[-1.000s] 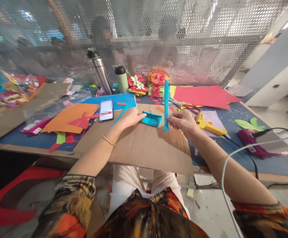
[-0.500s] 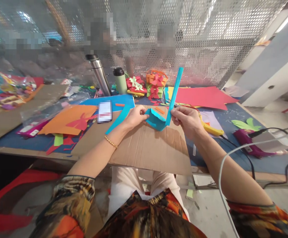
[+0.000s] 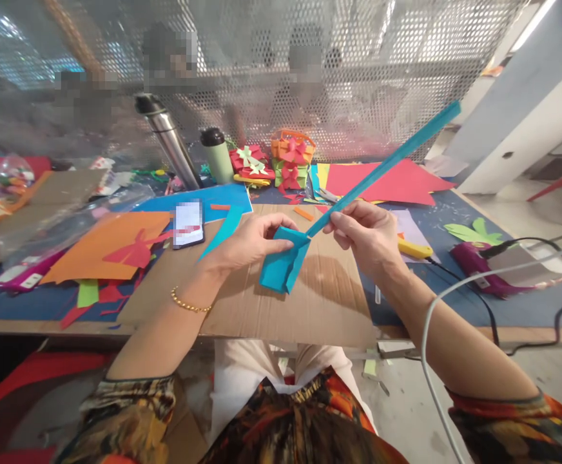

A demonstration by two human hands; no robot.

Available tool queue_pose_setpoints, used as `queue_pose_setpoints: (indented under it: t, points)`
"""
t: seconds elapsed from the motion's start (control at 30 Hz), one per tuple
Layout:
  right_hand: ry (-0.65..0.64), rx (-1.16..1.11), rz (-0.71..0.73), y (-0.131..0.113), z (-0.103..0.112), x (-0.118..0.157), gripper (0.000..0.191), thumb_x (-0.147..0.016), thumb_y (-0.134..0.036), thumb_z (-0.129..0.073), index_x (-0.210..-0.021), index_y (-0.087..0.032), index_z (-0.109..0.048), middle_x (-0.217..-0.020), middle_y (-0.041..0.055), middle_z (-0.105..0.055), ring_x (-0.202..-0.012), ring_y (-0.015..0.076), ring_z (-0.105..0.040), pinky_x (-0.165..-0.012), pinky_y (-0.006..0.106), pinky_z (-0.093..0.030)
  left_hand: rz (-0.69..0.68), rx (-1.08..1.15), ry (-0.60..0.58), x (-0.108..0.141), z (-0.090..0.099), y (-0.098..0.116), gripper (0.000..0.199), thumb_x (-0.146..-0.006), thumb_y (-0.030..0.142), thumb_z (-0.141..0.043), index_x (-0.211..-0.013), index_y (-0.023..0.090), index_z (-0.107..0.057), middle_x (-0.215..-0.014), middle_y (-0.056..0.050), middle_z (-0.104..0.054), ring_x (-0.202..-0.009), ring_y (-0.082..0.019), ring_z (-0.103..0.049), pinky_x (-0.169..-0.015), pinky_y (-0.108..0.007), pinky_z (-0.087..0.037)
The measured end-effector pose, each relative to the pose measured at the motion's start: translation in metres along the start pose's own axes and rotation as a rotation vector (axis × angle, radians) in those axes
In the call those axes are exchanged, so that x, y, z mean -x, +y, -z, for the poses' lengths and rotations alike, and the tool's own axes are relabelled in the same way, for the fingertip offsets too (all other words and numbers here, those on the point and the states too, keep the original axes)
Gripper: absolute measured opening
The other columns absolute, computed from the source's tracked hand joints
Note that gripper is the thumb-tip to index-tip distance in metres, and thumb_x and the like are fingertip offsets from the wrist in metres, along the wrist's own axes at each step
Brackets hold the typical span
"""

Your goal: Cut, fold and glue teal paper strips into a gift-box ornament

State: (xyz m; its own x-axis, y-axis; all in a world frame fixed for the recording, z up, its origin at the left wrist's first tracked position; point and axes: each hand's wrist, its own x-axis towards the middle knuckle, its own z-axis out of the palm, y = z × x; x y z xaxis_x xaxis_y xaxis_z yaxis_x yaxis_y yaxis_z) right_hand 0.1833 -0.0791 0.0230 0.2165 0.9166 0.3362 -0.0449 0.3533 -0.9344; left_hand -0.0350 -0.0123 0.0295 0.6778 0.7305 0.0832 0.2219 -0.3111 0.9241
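Observation:
A small blue folded paper box (image 3: 281, 265) is gripped at its upper edge by my left hand (image 3: 256, 243), thumb on the outside. My right hand (image 3: 365, 233) pinches a long blue paper strip (image 3: 401, 154), whose lower end meets the box's top corner. The strip slants up to the right. Whether that end is glued on cannot be made out. Both hands are over a brown cardboard sheet (image 3: 329, 296). Another blue paper piece (image 3: 223, 232) lies beside my left wrist.
A phone (image 3: 188, 223) and orange paper (image 3: 111, 241) lie at left. Behind stand a steel flask (image 3: 169, 138), a green bottle (image 3: 218, 158) and small paper baskets (image 3: 291, 161). At right are a yellow glue gun (image 3: 415, 249), a purple device (image 3: 479, 270) and cables (image 3: 491, 322).
The blue box has turned and tipped, now showing its side, and come nearer. The strip has swung from nearly upright to a rightward slant. My left hand has shifted its hold.

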Motion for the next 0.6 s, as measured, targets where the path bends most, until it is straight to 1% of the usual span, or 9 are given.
queue_pose_setpoints:
  t: [0.13,0.3,0.47,0.6]
  points:
    - [-0.008,0.06,0.025,0.0006,-0.0038,0.0042,0.038,-0.073,-0.052,-0.084,-0.066,-0.024,-0.059,-0.063,0.0011,-0.073,-0.04,0.0073,-0.044,-0.039,0.027,-0.035,0.012,0.004,-0.049,0.0035,-0.0014,0.0031,0.04,-0.075,0.035,-0.082,-0.111,0.019,-0.073,-0.105,-0.004,-0.073,-0.096,-0.019,-0.067,-0.085,-0.032,-0.055]
    - [-0.028,0.067,0.039,-0.0007,-0.0036,0.0042,0.036,-0.074,-0.05,-0.083,-0.066,-0.023,-0.06,-0.064,0.0021,-0.075,-0.038,0.007,-0.045,-0.039,0.026,-0.035,0.013,0.05,-0.104,0.004,-0.0026,0.002,0.041,-0.075,0.031,-0.081,-0.112,0.019,-0.072,-0.111,-0.005,-0.074,-0.104,-0.021,-0.068,-0.089,-0.034,-0.056]
    - [-0.057,0.126,0.033,0.0009,-0.0018,0.0025,0.04,-0.076,-0.054,-0.082,-0.067,-0.023,-0.058,-0.063,0.001,-0.073,-0.039,0.0068,-0.046,-0.039,0.025,-0.036,0.009,0.084,-0.138,0.0039,-0.0026,0.0012,0.04,-0.076,0.029,-0.081,-0.113,0.019,-0.072,-0.109,-0.003,-0.075,-0.101,-0.019,-0.068,-0.088,-0.031,-0.055]
    - [-0.074,0.165,0.025,0.0026,-0.0012,0.0019,0.039,-0.077,-0.054,-0.081,-0.067,-0.023,-0.059,-0.065,0.0017,-0.073,-0.041,0.0066,-0.047,-0.039,0.025,-0.037,0.011,0.104,-0.135,0.0039,-0.0023,0.0013,0.041,-0.073,0.03,-0.083,-0.112,0.019,-0.072,-0.107,-0.003,-0.075,-0.101,-0.02,-0.069,-0.09,-0.034,-0.056]
